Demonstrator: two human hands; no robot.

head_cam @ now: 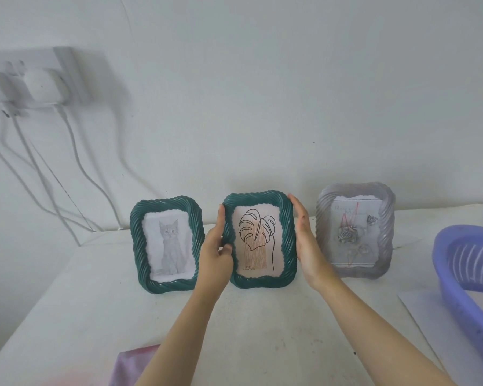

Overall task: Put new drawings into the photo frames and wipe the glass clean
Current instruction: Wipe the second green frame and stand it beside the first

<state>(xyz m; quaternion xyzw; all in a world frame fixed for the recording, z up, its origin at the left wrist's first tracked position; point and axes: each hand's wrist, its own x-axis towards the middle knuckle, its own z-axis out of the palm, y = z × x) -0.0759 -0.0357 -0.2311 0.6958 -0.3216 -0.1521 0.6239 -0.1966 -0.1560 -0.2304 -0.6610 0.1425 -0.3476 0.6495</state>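
Observation:
Three photo frames stand upright in a row on the white table (95,316) against the wall. The middle dark green frame (286,246) holds a leaf line drawing. My left hand (216,252) grips its left edge, thumb on the front. My right hand (307,243) lies flat against its right edge, fingers straight. To the left stands another dark green frame (138,246) with a grey kitten drawing. At the right is a pale lilac frame (385,232) with a rose picture. A pink-purple cloth (134,366) lies at the table's near edge, below my left forearm.
A purple slotted plastic basket (463,277) sits at the right edge on a white sheet of paper (421,305). A wall socket with white plugs (37,82) and hanging cables (67,168) is at the upper left.

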